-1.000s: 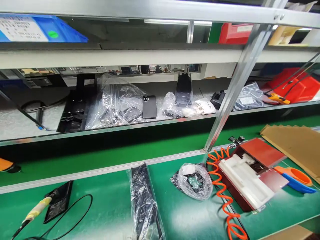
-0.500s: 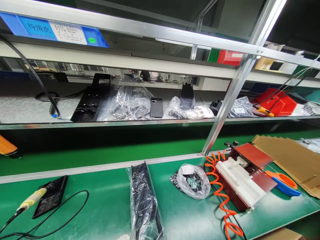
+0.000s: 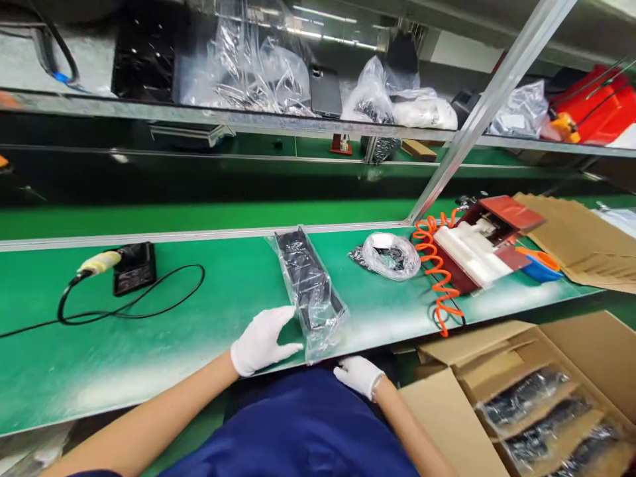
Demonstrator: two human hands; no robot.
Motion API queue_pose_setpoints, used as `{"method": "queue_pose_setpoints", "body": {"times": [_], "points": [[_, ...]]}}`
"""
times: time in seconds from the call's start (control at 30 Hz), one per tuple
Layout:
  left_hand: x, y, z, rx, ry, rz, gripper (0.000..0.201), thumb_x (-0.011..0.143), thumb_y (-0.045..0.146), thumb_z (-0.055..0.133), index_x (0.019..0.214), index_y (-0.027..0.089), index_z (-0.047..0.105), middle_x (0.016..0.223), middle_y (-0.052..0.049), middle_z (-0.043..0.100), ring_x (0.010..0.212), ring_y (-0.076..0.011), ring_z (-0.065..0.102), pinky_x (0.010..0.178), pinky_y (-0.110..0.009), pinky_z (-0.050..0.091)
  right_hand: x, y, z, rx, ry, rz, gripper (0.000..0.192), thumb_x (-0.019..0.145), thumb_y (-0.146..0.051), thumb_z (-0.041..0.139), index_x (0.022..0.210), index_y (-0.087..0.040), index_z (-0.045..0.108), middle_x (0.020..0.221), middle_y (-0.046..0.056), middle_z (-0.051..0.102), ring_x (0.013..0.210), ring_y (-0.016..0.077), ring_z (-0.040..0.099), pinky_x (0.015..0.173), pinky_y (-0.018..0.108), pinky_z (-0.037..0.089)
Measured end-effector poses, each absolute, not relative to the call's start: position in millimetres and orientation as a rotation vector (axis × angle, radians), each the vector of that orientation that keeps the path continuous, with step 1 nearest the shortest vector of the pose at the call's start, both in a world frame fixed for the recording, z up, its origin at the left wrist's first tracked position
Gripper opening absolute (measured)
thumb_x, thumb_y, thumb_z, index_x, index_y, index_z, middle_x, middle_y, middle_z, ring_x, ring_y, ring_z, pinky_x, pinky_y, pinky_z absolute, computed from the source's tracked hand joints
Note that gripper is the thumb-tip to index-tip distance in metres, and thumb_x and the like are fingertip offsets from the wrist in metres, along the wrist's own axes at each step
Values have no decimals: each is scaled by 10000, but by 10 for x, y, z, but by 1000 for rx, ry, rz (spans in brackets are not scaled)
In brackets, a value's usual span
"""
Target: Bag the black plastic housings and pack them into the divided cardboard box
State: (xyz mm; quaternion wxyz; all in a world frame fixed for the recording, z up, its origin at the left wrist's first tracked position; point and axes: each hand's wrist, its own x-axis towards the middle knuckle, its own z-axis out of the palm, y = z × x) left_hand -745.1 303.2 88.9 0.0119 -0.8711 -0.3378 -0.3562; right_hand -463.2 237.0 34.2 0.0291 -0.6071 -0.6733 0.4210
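1. Left hand [image 3: 263, 340], white glove, lies flat and open on the green bench [image 3: 149, 344], fingertips touching the near left side of the plastic-wrapped black part [image 3: 309, 291]; grasping nothing.
2. Right hand [image 3: 358, 374], gloved, at the bench edge just under the wrap's near end; fingers loosely curled, holds nothing.
3. Part's long axis runs away from the hands, tilted slightly left at the far end. Near end sits between both hands; left hand is nearer.
4. Right of the right hand: open cardboard box [image 3: 536, 397] of wrapped parts. Far left: black cable [image 3: 149, 305].
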Motion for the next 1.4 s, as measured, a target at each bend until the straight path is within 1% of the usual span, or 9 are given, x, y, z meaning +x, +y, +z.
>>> {"method": "queue_pose_setpoints", "body": {"times": [0.07, 0.13, 0.27, 0.53, 0.9, 1.03, 1.17, 1.27, 1.4], "points": [[-7322, 3050, 880, -2825, -1027, -912, 417, 904, 479, 637, 1183, 170, 648, 1077, -153, 749, 933, -283, 735, 765, -395, 588, -4511, 2047, 370, -1875, -2005, 1433, 318, 948, -327, 632, 1178, -123, 710, 1089, 132, 742, 1011, 275, 712, 937, 408, 558], [-7173, 3049, 882, -2869, -966, -765, 235, 968, 359, 565, 1044, 181, 699, 913, -106, 758, 783, -234, 726, 660, -336, 539, -4358, 1840, 503, -1809, -1815, 1496, 403, 952, -371, 587, 1257, -127, 687, 1107, 147, 753, 1020, 275, 721, 949, 406, 557], [-6848, 2959, 915, -2881, -842, -751, 227, 964, 177, 500, 899, 196, 717, 743, -59, 718, 663, -193, 681, 604, -309, 466, -4184, 1678, 836, -1581, -1332, 1450, 506, 921, -581, 585, 1231, -197, 696, 1098, 126, 757, 997, 272, 727, 982, 462, 547], [-6742, 2729, 1131, -3263, -427, -456, 277, 968, 275, 495, 836, 245, 736, 726, -24, 740, 633, -172, 670, 569, -296, 459, -4302, 1876, 1144, -1505, -1033, 1152, 615, 827, -698, 648, 1168, -189, 685, 1032, 115, 756, 946, 264, 733, 998, 478, 545], [-7736, 3954, 1462, -2744, -2031, -915, 369, 909, 453, 464, 948, 200, 729, 1013, -71, 743, 972, -262, 680, 900, -358, 524, -4322, 2337, 1453, -1720, -1145, 977, 548, 867, -581, 624, 1259, -199, 650, 1249, 129, 703, 1125, 265, 680, 1057, 461, 513], [-7707, 4711, 1348, -2450, -2243, -1101, 513, 875, 396, 536, 1307, 131, 609, 1313, -148, 629, 1080, -263, 647, 1045, -402, 471, -4330, 2568, 1452, -1748, -1181, 1102, 627, 878, -630, 581, 1320, -186, 611, 1194, 132, 710, 1039, 253, 696, 985, 443, 542], [-7701, 5373, 1221, -2367, -2389, -1061, 632, 893, 404, 546, 1415, 51, 509, 1461, -217, 520, 1354, -300, 490, 1185, -429, 328, -4463, 2770, 1339, -1823, -1195, 1320, 699, 889, -650, 557, 1402, -174, 554, 976, 106, 724, 799, 242, 704, 765, 410, 580], [-7646, 5592, 1191, -2543, -2634, -903, 605, 929, 517, 468, 1329, 75, 571, 1312, -192, 643, 1172, -292, 618, 1047, -446, 463, -4612, 2895, 1270, -1792, -1209, 1535, 622, 880, -604, 597, 1334, -179, 599, 863, 64, 701, 653, 208, 646, 643, 370, 552], [-7532, 5532, 1259, -2676, -2716, -849, 705, 863, 717, 456, 1134, 99, 661, 975, -88, 739, 862, -212, 684, 820, -377, 539, -4682, 2961, 1190, -1579, -1149, 1760, 427, 810, -514, 704, 1078, -183, 687, 827, 35, 694, 676, 187, 620, 647, 327, 531]]}}
